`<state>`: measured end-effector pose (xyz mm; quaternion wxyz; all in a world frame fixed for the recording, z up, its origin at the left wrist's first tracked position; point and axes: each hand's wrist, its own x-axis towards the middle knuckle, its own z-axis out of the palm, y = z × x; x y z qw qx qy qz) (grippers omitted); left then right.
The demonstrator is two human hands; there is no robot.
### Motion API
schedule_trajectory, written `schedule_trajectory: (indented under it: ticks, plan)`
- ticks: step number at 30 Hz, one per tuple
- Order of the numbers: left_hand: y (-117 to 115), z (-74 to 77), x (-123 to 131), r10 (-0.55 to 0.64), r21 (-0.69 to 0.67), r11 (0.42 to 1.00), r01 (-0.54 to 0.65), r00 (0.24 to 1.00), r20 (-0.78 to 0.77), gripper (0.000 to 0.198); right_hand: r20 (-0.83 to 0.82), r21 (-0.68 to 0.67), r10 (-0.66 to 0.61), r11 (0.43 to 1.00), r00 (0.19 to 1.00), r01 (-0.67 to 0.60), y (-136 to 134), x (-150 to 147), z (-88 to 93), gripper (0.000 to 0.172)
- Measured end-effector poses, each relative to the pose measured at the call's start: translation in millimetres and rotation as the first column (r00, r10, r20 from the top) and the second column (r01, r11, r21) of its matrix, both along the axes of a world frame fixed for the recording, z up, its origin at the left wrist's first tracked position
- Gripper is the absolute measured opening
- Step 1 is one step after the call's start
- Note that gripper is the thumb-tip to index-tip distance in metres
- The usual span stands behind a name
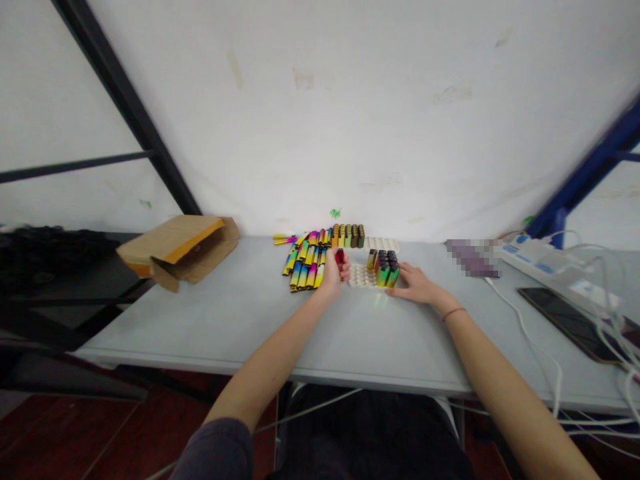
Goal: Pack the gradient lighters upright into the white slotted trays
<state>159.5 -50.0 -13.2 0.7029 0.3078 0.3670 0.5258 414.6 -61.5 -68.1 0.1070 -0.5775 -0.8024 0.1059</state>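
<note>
My left hand (332,275) is closed around a red lighter (340,256), just left of a white tray (359,276) with rows of holes. At the tray's right end, several lighters with black tops (388,268) stand upright in it, the front ones green and yellow. My right hand (414,284) rests on the table with its fingers spread, its thumb by the tray's front right corner. Beside my left hand lies a pile of shiny rainbow-coloured wrapped pieces (306,261), partly hidden by that hand.
Behind stands a second white tray (382,244) with rows of gold and green lighters (349,235) at its left. An open cardboard box (180,248) lies on the left. To the right are a power strip (555,270), a dark phone (567,320) and tangled white cables (525,327).
</note>
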Motion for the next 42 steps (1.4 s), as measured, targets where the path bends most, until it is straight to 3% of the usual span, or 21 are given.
schedule_trajectory:
  ticks: [5, 11, 23, 27, 34, 42]
  plan:
    - [-3.8, 9.3, -1.9, 0.042, 0.006, 0.999, -0.042, 0.999, 0.009, 0.049, 0.005, 0.006, 0.001, 1.000, 1.000, -0.001, 0.1, 0.0, -0.3, 0.091]
    - [-5.1, 9.1, -0.8, 0.086, 0.013, 0.996, -0.086, 0.996, -0.013, 0.046, 0.015, 0.008, -0.006, 1.000, 1.000, 0.006, 1.7, 1.1, -2.7, 0.090]
    - [4.3, -5.8, 4.9, 0.125, 0.137, 0.983, -0.122, 0.992, -0.010, 0.054, 0.009, -0.024, -0.029, 0.999, 1.000, 0.029, 1.2, 1.2, -2.4, 0.090]
    - [3.8, -4.3, 4.5, 0.074, 0.148, 0.986, -0.072, 0.997, -0.008, 0.052, 0.007, -0.015, -0.016, 1.000, 1.000, 0.016, 1.8, 1.9, -3.2, 0.089]
    - [-3.1, 1.9, -0.1, 0.002, 0.028, 1.000, -0.001, 0.998, -0.060, 0.046, 0.008, -0.021, -0.016, 1.000, 1.000, 0.017, 1.1, 1.4, -1.7, 0.090]
    - [0.8, -5.0, 2.9, 0.020, 0.110, 0.994, -0.011, 0.997, -0.074, 0.044, 0.001, -0.016, -0.020, 1.000, 1.000, 0.020, 3.1, 3.0, -5.2, 0.088]
